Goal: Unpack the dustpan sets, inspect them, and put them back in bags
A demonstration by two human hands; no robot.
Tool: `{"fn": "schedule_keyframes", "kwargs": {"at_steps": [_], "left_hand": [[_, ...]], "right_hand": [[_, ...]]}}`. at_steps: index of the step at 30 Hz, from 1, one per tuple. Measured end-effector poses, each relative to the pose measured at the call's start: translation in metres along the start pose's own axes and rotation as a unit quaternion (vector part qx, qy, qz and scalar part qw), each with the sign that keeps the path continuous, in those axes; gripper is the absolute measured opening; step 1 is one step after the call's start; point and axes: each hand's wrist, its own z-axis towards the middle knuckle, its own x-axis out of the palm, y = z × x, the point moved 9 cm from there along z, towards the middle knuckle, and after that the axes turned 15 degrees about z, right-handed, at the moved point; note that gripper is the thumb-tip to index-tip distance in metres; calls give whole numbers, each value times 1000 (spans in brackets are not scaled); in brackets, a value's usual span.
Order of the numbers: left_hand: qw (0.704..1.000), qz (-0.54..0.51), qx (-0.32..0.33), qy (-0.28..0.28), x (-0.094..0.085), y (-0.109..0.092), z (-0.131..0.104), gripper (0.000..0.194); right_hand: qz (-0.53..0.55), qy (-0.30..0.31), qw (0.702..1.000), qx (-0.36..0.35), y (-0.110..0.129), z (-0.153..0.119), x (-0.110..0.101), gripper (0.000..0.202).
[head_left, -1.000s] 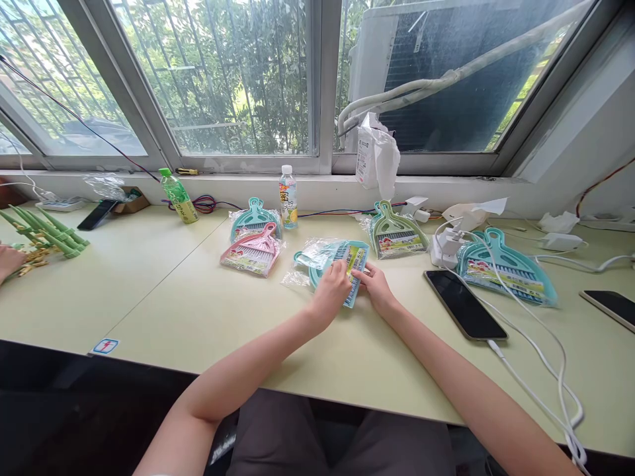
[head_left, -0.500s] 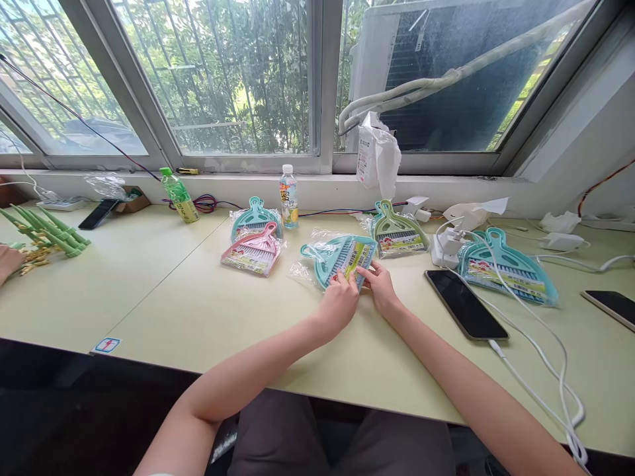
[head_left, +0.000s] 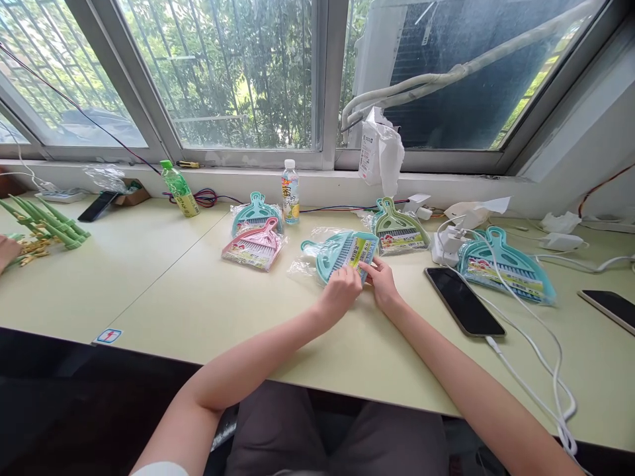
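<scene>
A teal dustpan and brush set [head_left: 331, 252] in clear plastic wrap lies tilted on the table, its handle to the left and a yellow-green label on it. My right hand [head_left: 385, 284] grips its right edge, thumb on top at the label. Curled over the lower edge near the label is my left hand [head_left: 340, 292]; its fingers are closed on the wrapped set, the tips partly hidden. Beyond lie a pink set [head_left: 254, 246], a second teal set [head_left: 256, 213] behind it and a green set [head_left: 399, 231]. Another teal set [head_left: 506, 264] is at the right.
Right of my hands are a black phone [head_left: 464, 301] with white cables [head_left: 538, 350] and a power adapter [head_left: 448, 244]. A clear bottle [head_left: 290, 192] and a green bottle [head_left: 179, 188] stand near the sill. At far left, another person's hand [head_left: 7, 251] is by green bamboo-like stalks [head_left: 54, 225].
The fingers of my left hand have curled in more over the label's lower edge. My right hand keeps its grip, and the wrapped set has barely moved. The view has shifted slightly.
</scene>
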Motion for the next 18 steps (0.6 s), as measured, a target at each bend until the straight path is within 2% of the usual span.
{"fn": "schedule_keyframes", "kwargs": {"at_steps": [4,8,12,18], "left_hand": [[997,-3,-56,-54,-5,23,4,43],[996,1,-94,-8,4,42,7,46],[996,-10,-83,8,8,44,9,38],[997,-5,-71,-30,6,38,10,37]], "right_hand": [[-13,19,1000,7,0,-2,5,48],[-22,46,998,22,-3,-7,15,47],[-38,64,997,23,-2,-9,20,47],[-57,84,995,5,3,-9,24,51]]}}
